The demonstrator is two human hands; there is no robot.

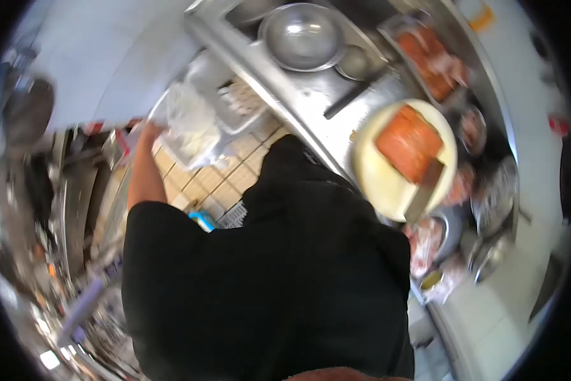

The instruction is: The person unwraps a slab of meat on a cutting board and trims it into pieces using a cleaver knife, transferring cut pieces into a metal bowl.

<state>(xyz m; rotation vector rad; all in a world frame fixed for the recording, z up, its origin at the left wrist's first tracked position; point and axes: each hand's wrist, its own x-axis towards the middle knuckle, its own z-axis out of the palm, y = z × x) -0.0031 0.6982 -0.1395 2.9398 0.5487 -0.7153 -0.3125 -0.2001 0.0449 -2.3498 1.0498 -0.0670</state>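
Note:
My left arm stretches out to the left, and my left hand (pixel 152 129) is right at the rim of a white plastic tub (pixel 185 160). Motion blur smears its fingers, so I cannot tell whether they grip the rim. Inside that tub lies a clear plastic bag (pixel 191 109) with pale contents. A second tub holding small pale pieces (pixel 242 97) sits beside it. My right hand is out of sight behind my black sleeve. On the right, a slab of orange fish (pixel 405 141) rests on a round cutting board (pixel 375 181), with a cleaver (pixel 425 190) lying across the board's near part.
A steel bowl (pixel 303 38) and a dark-handled utensil (pixel 355 95) are on the steel counter (pixel 285 82). Behind the board stands a tray of orange fish (pixel 428 60), with bowls of pinkish food (pixel 428 244) farther along. Tiled floor (pixel 225 178) shows below the tubs.

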